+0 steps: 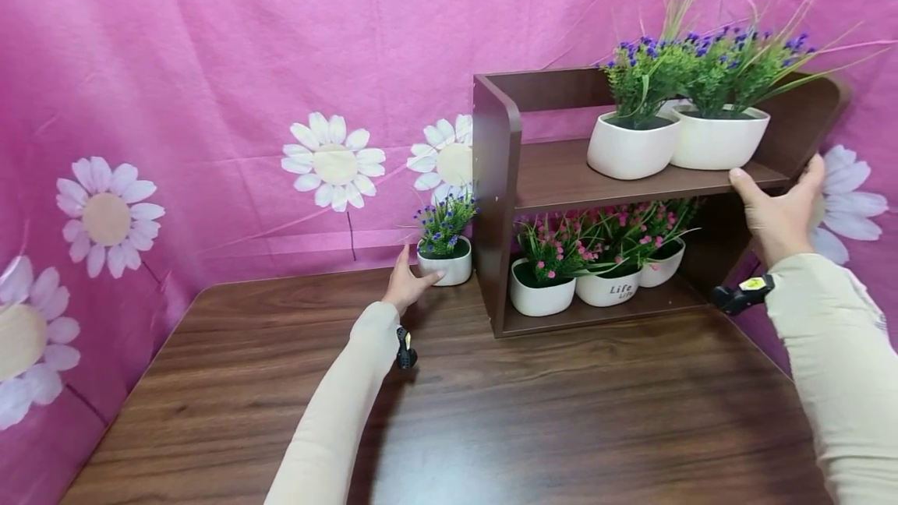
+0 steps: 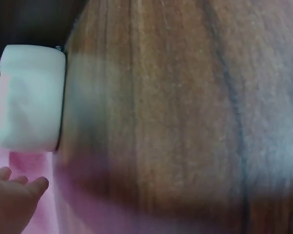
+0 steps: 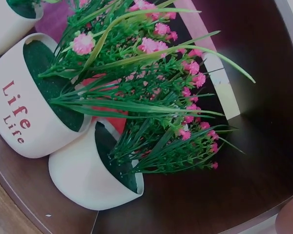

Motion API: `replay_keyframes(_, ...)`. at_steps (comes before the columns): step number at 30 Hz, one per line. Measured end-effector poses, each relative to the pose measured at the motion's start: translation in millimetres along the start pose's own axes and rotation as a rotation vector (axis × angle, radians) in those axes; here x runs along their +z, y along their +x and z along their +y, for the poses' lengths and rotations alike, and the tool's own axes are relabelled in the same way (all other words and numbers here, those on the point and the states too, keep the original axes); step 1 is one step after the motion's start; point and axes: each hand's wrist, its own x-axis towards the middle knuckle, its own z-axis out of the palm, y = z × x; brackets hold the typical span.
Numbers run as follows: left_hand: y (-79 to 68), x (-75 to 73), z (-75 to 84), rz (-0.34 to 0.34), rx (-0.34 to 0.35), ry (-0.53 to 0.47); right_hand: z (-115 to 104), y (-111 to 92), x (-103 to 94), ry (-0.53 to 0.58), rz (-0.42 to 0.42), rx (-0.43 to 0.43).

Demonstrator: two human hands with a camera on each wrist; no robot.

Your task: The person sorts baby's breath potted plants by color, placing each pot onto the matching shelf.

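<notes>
My left hand reaches to a small potted plant with blue flowers, beside the left panel of a brown shelf. Its thumb lies at the white pot's front and the fingers are spread along its left side; in the left wrist view the fingertips stand apart from the pot. At the shelf's right end, my right hand holds the side panel, thumb on the front edge of the upper board and fingers on the outer side. Only a bit of this hand shows in the right wrist view.
Two white pots of purple-blue flowers stand on the upper board. Below are several pink-flowered pots, one lettered "Life". The wooden table extends left and front; a pink daisy-print cloth hangs behind.
</notes>
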Motion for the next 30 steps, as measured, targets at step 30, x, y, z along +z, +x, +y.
replay_keyframes(30, -15.0, 10.6, -10.5, 0.084, 0.077, 0.039, 0.4, -3.8, 2.9, 0.237, 0.001, -0.013)
